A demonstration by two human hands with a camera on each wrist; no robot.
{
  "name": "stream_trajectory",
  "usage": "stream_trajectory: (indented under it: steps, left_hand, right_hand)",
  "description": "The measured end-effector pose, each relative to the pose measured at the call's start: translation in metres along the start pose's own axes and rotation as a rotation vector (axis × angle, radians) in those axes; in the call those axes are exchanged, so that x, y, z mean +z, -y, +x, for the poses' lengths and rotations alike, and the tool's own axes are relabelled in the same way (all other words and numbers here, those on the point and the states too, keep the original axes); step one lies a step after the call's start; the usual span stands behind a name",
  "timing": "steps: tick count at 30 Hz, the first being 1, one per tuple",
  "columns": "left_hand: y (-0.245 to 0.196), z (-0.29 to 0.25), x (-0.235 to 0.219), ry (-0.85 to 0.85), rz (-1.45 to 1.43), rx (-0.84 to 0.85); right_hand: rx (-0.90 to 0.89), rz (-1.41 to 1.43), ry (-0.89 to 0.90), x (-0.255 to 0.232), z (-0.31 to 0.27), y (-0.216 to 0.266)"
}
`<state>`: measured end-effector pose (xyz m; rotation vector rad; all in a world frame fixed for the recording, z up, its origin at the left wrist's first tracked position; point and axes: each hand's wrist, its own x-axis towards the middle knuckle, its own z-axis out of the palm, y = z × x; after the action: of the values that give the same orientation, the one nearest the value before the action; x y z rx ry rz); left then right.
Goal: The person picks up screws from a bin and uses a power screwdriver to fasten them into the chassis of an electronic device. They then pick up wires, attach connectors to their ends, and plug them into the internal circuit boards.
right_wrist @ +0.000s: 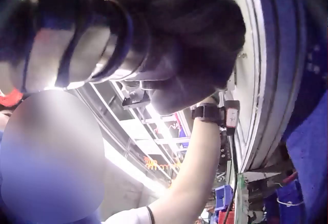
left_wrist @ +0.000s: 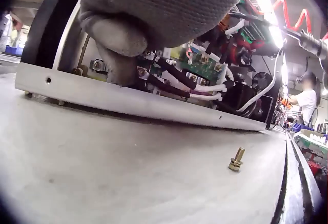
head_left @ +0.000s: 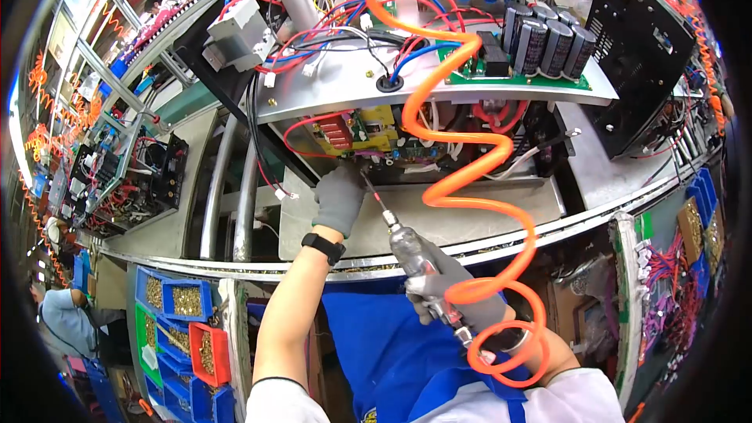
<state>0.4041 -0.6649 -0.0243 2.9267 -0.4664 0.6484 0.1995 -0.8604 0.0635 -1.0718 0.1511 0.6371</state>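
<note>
In the head view, the gloved right hand [head_left: 462, 286] grips a powered screwdriver [head_left: 411, 251], its bit pointing up-left to the chassis opening. The gloved left hand [head_left: 341, 197] reaches to the front edge of the circuit board [head_left: 376, 141], beside the bit tip. Seen from the left wrist, that hand [left_wrist: 148, 24] has bent fingers over the metal chassis rim [left_wrist: 128, 101], close to terminals and black cables [left_wrist: 171, 83]; whatever is between its fingertips is hidden. A brass screw with washers [left_wrist: 236, 160] lies on the metal surface. Part of the right hand's dark glove [right_wrist: 189, 45] shows in the right wrist view.
An orange coiled hose [head_left: 493, 158] hangs across the work area. Above the opening is a metal shelf [head_left: 329, 94] with capacitors [head_left: 548, 43] and wires. Blue bins [head_left: 186, 299] and a red bin [head_left: 210, 352] of small hardware stand lower left. Wire bundles [head_left: 674, 266] lie at right.
</note>
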Motion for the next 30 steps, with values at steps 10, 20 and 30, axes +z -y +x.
stream_trajectory:
  steps: [10,20,30]
  left_hand:
    - [0.000,0.003,0.002,0.002,0.007,-0.019]
    - [0.005,0.004,0.000,0.067,-0.056,-0.015]
    - [0.000,0.014,-0.080,0.470,-1.166,-0.522]
  right_hand:
    - [0.022,0.081,0.058,-0.005,0.023,0.011]
    - [0.115,0.986,0.504,-0.016,0.040,-0.015]
    - [-0.035,0.449,0.112,0.006,0.047,-0.029]
